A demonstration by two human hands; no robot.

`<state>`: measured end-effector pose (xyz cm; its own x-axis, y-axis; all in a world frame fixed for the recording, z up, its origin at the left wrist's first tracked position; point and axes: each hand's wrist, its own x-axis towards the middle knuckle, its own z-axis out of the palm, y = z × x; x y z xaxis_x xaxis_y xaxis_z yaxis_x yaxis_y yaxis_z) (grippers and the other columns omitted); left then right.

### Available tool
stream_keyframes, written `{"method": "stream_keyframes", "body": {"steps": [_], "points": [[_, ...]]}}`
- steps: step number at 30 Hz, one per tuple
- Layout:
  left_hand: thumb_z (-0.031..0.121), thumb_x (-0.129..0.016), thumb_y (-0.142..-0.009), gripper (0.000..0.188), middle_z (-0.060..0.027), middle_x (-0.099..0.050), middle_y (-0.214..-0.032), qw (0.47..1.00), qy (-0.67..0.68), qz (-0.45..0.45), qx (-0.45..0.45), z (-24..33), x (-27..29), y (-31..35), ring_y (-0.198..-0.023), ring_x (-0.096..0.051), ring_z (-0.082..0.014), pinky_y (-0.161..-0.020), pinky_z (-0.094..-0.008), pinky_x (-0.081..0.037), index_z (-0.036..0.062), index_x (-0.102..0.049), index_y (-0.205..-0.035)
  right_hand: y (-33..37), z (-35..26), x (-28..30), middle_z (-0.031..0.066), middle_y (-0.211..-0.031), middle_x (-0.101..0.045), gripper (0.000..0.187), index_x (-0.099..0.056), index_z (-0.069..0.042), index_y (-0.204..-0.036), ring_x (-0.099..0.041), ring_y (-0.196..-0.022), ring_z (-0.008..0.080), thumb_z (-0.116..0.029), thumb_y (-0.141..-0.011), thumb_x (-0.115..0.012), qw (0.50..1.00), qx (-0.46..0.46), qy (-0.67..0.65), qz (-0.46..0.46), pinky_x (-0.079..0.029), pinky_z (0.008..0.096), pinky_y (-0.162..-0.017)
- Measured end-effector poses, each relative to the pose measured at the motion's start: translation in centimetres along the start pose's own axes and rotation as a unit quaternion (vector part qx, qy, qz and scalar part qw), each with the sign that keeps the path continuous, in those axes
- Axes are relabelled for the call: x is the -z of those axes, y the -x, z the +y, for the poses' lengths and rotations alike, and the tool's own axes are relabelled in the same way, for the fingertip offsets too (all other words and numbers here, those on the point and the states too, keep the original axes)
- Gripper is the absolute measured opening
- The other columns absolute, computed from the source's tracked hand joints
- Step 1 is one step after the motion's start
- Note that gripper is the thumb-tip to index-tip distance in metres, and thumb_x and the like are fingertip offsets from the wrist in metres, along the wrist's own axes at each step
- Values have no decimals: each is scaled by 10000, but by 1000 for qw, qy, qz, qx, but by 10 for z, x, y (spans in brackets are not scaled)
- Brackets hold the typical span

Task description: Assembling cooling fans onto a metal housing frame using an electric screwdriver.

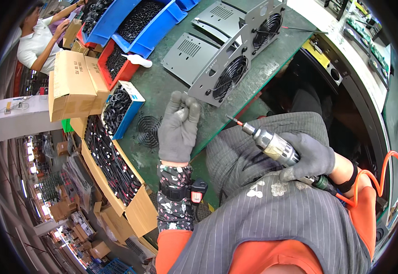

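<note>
My right hand (309, 156), in a grey glove, grips a power screwdriver (274, 146) over my lap. Its bit points up and left, toward the bench edge. My left hand (180, 123), gloved too, rests palm up above the bench with its fingers curled in; whatever they hold, if anything, is hidden. Just beyond its fingertips stands a grey metal panel (204, 81) with a black fan (231, 78) fitted, joined to a flat vented plate (187, 55). A second such panel with a fan (267, 31) stands behind it. A round black fan guard (148, 131) lies left of my left hand.
Blue bins (176, 16) and a red bin (139, 73) of small black parts line the far left. Nearer are a blue box (132, 112) of black parts and a carton (137, 173) of cables. An orange hose (368, 176) trails right. Another person (37, 43) works at upper left.
</note>
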<state>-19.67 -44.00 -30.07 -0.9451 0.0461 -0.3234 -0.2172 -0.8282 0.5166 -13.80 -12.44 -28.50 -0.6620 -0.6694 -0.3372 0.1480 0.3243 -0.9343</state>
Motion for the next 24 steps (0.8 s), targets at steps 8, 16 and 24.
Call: {"method": "stream_keyframes", "body": {"steps": [8, 16, 24], "points": [[163, -566, -985, 465, -180, -651, -1100, 964, -259, -66, 21, 5, 19, 26, -950, -676, -235, -711, -346, -619, -47, -436, -1380, -16, -21, 1, 116, -977, -670, 648, -560, -23, -1211, -652, -875, 224, -317, -708, -844, 996, 35, -25, -74, -513, 341, -805], [157, -572, -979, 376, -176, -669, -1057, 979, -203, 27, 3, -7, 7, 44, -775, -658, -161, -613, -291, -569, -53, -538, -1290, -22, -31, 2, 94, -1020, -703, 610, -575, -39, -1201, -677, -927, 190, -313, -728, -846, 991, 28, -58, -113, -528, 328, -831], [162, -550, -978, 338, -155, -679, -1018, 947, -309, -83, -10, -2, 6, 48, -755, -642, -136, -636, -251, -561, -50, -569, -1241, -16, -28, 3, 115, -997, -701, 655, -573, -37, -1201, -688, -907, 235, -377, -711, -843, 995, 25, -28, -96, -534, 343, -804]]}}
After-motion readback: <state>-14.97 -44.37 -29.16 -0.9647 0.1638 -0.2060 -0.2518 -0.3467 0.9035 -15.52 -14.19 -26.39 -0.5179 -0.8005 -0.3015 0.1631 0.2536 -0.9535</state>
